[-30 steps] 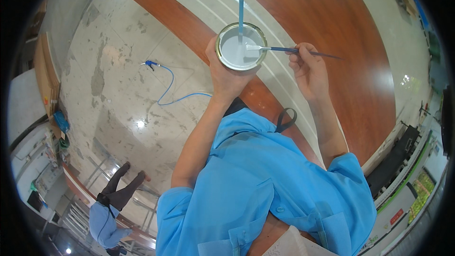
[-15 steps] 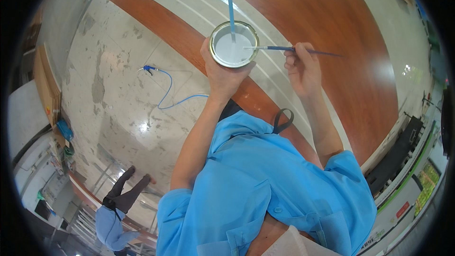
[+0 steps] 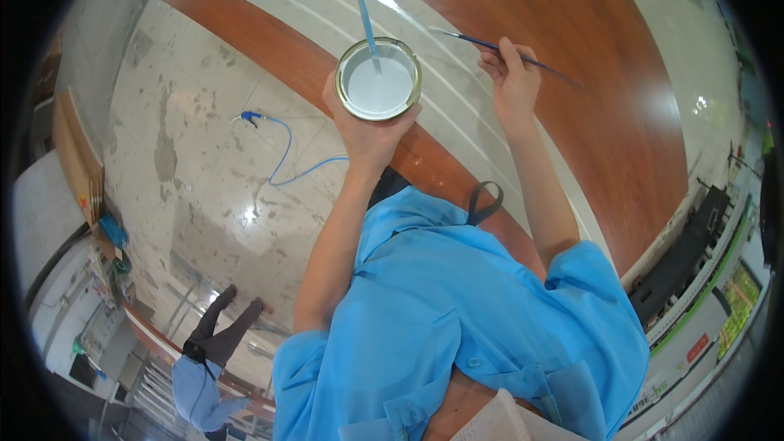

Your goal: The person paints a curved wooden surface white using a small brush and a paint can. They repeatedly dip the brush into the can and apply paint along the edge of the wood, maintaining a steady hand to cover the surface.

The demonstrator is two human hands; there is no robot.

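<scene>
My left hand [image 3: 366, 135] is wrapped round an open paint can [image 3: 411, 108] with a gold-coloured rim. Pale paint [image 3: 377, 91] shows inside it. A flat bluish stick [image 3: 358, 0] stands in the paint and leans against the far side of the can. To the right, the fingers of my right hand [image 3: 513, 86] pinch a thin dark-blue paintbrush [image 3: 480, 42]. Its whitish tip is out of the can, pointing left and away, over the pale curved band [image 3: 453, 90] of a large wood-grain panel [image 3: 588, 24].
A blue air gun [image 3: 250, 118] with a blue hose lies on the stained floor [image 3: 204, 171] at left. Further back left, a person [image 3: 200, 384] in a blue top stands by white racks. Brown boards [image 3: 77, 155] lean at far left. Machinery [image 3: 694, 302] stands at right.
My right hand has drawn the brush out of the can and moved it up, away from me. My left hand and the can have shifted a little left.
</scene>
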